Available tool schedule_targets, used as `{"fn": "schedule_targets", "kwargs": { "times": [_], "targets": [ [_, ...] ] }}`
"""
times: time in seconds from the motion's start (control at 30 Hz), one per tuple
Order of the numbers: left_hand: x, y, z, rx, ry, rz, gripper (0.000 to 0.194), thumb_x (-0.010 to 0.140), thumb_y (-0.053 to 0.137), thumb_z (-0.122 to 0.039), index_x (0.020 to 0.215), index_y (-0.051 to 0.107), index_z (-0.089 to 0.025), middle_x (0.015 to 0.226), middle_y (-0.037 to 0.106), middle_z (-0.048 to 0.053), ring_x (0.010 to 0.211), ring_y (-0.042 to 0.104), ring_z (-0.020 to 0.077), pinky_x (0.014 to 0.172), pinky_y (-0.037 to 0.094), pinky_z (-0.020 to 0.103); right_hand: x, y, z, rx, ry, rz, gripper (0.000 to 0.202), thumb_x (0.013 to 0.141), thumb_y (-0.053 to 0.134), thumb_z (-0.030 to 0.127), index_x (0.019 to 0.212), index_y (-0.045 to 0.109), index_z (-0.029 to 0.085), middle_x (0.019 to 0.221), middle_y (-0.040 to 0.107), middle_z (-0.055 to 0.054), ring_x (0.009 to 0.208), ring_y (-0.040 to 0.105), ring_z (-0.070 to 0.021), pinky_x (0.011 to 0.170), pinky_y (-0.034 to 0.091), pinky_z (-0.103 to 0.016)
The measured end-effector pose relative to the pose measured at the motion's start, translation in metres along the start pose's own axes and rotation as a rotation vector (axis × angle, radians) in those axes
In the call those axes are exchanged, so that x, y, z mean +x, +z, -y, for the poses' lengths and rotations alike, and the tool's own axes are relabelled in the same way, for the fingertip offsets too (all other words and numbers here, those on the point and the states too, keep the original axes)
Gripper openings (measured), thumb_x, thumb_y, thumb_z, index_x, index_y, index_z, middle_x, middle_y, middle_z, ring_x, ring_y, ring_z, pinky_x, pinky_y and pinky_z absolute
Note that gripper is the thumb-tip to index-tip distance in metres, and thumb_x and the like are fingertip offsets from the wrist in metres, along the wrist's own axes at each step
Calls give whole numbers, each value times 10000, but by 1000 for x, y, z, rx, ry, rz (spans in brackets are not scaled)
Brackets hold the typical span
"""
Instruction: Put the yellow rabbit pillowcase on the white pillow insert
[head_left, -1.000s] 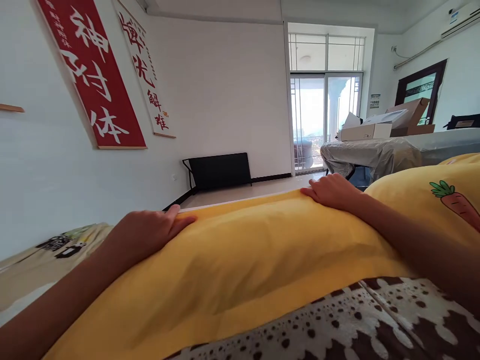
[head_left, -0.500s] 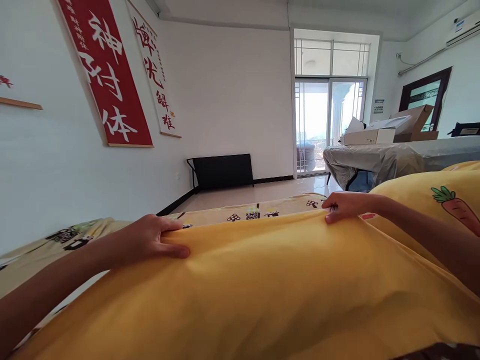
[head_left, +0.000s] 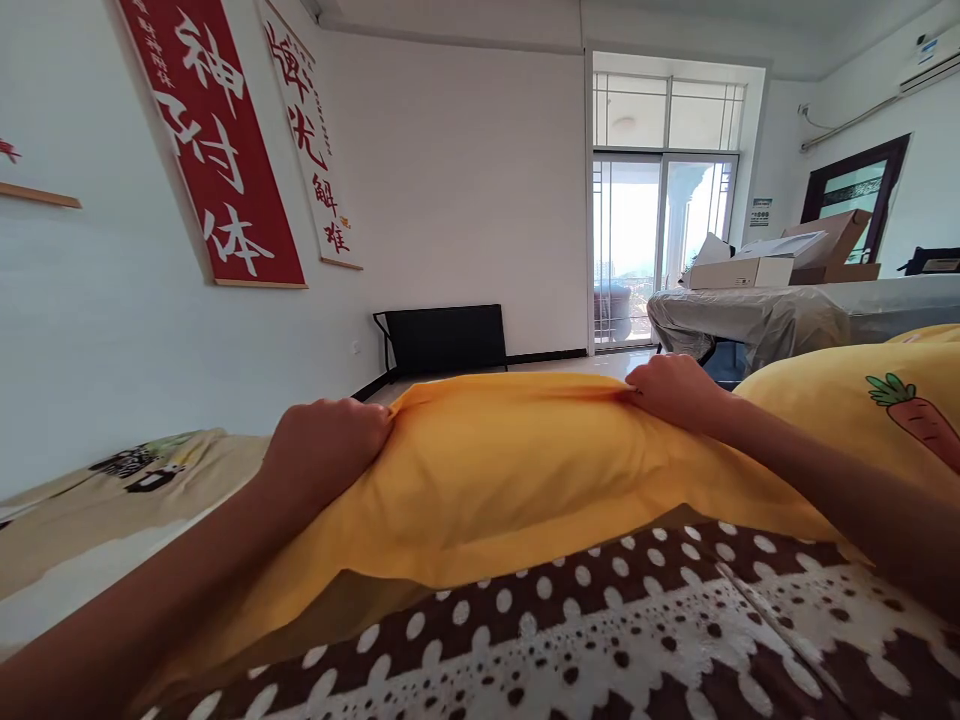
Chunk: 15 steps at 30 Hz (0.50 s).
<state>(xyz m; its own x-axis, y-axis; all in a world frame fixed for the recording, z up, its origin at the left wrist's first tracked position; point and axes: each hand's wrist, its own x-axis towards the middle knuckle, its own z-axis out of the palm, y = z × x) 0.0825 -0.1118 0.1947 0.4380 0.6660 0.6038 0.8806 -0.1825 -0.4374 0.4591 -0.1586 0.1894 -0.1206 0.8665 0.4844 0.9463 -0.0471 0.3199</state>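
A yellow cloth (head_left: 517, 470), stuffed like a pillow, lies across the bed in front of me. My left hand (head_left: 322, 445) is closed on its far left edge, and my right hand (head_left: 671, 390) grips the far right edge. The cloth is lifted and bunched between the two hands. Its right part carries a carrot print (head_left: 911, 410). Below it lies a brown and white dotted cover (head_left: 600, 620).
A beige patterned sheet (head_left: 112, 490) shows at the left. Red and white banners (head_left: 217, 150) hang on the left wall. A black folded frame (head_left: 442, 340) leans at the far wall. A plastic-covered table (head_left: 765, 315) with boxes stands by the glass door (head_left: 660, 245).
Both hands have gone from pressing flat on the yellow cloth to gripping its far edge and raising it. The dotted cover is in view again below.
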Motion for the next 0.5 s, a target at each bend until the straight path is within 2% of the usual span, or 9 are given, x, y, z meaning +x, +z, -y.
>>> {"fn": "schedule_targets", "kwargs": {
  "times": [0.07, 0.13, 0.2, 0.23, 0.27, 0.33, 0.4, 0.47, 0.5],
  "targets": [
    [5, 10, 2, 82, -42, -199, 322, 850, 420, -272, 552, 504, -187, 490, 488, 24, 437, 295, 136, 471, 158, 263, 2, 8, 3, -65, 61, -184, 340, 896, 414, 297, 721, 672, 160, 661, 628, -96, 582, 524, -180, 534, 206, -282],
    [4, 29, 2, 124, -58, -475, 320, 856, 430, -231, 539, 436, -184, 482, 452, 13, 463, 322, 139, 480, 189, 267, -1, 29, 6, -83, 40, -421, 325, 887, 407, 201, 658, 635, 164, 598, 591, -69, 546, 478, -152, 536, 199, -289],
    [-9, 56, -4, 112, 29, -774, 313, 822, 486, -169, 528, 382, -187, 465, 399, -2, 483, 335, 137, 497, 236, 270, -13, 64, 9, -91, -63, -686, 352, 873, 405, 127, 560, 559, 171, 519, 519, -39, 524, 428, -134, 546, 213, -294],
    [-21, 72, -11, 85, 111, -879, 303, 799, 512, -134, 531, 381, -188, 467, 389, -7, 492, 347, 135, 509, 264, 271, -22, 85, 12, -94, -129, -795, 369, 868, 411, 102, 521, 514, 174, 488, 477, -26, 515, 404, -130, 552, 223, -295],
    [-36, 90, -19, 52, 184, -918, 307, 788, 508, -101, 525, 374, -187, 454, 365, -13, 487, 344, 133, 518, 281, 273, -33, 108, 16, -90, -177, -885, 382, 863, 422, 82, 495, 471, 175, 467, 441, -15, 504, 378, -128, 553, 226, -297],
    [-71, 127, -38, 10, 336, -802, 265, 809, 453, -67, 568, 460, -176, 517, 461, -1, 533, 434, 130, 578, 354, 271, -57, 156, 26, -51, -248, -862, 360, 870, 428, 73, 527, 471, 176, 496, 446, -9, 528, 390, -133, 571, 253, -298],
    [-105, 163, -57, -148, 548, -565, 262, 841, 403, -65, 665, 573, -159, 605, 554, 26, 595, 509, 145, 656, 405, 298, -81, 201, 37, 7, -374, -728, 337, 878, 395, 67, 577, 500, 176, 556, 488, -17, 560, 424, -137, 591, 283, -296],
    [-127, 190, -71, -221, 550, -364, 278, 813, 404, -33, 688, 622, -151, 615, 585, 36, 602, 550, 162, 668, 428, 309, -99, 233, 45, 71, -437, -633, 331, 851, 366, 33, 590, 511, 176, 562, 497, -18, 554, 436, -140, 592, 299, -293],
    [-132, 198, -76, -264, 520, -212, 270, 793, 429, -27, 702, 647, -157, 637, 616, 41, 633, 584, 175, 681, 444, 313, -106, 242, 48, 108, -436, -586, 316, 822, 371, 15, 593, 522, 173, 560, 506, -20, 545, 443, -139, 589, 304, -291]
  ]
}}
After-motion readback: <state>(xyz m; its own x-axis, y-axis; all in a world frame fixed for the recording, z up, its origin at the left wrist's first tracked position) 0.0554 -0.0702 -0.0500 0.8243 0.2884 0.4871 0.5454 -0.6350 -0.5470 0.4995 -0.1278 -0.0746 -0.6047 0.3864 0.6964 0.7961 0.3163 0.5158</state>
